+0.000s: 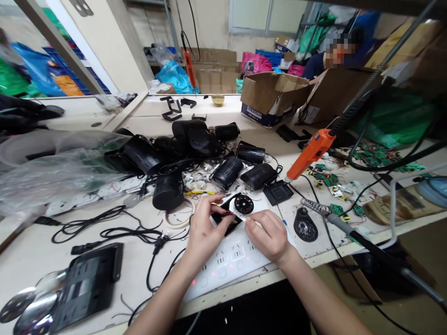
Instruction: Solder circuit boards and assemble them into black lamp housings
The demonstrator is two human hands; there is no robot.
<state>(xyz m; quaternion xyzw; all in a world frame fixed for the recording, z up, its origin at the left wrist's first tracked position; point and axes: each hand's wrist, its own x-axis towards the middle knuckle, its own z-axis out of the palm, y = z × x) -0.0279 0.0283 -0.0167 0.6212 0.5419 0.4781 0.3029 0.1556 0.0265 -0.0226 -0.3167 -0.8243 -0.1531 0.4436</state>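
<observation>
My left hand [208, 224] is closed on a small dark flat piece [231, 227], thumb and fingers at its edges. A round black disc with a ring of small reddish dots [243, 204] sits just beyond it, between my hands; I cannot tell whether the two are joined. Close by on the right, my right hand [267, 234] is curled in a pinch near the piece's edge. What is in that pinch is too small to make out. Under both hands lies a white power strip [228, 266] with several sockets and red lights.
An orange electric screwdriver [310, 153] hangs at the right, near a soldering iron [344, 226] in a coiled holder. Several black cylindrical housings [226, 173] are heaped behind my hands. Black cables [122, 230] and a black panel [89, 284] lie left. A person sits beyond the cardboard box [260, 90].
</observation>
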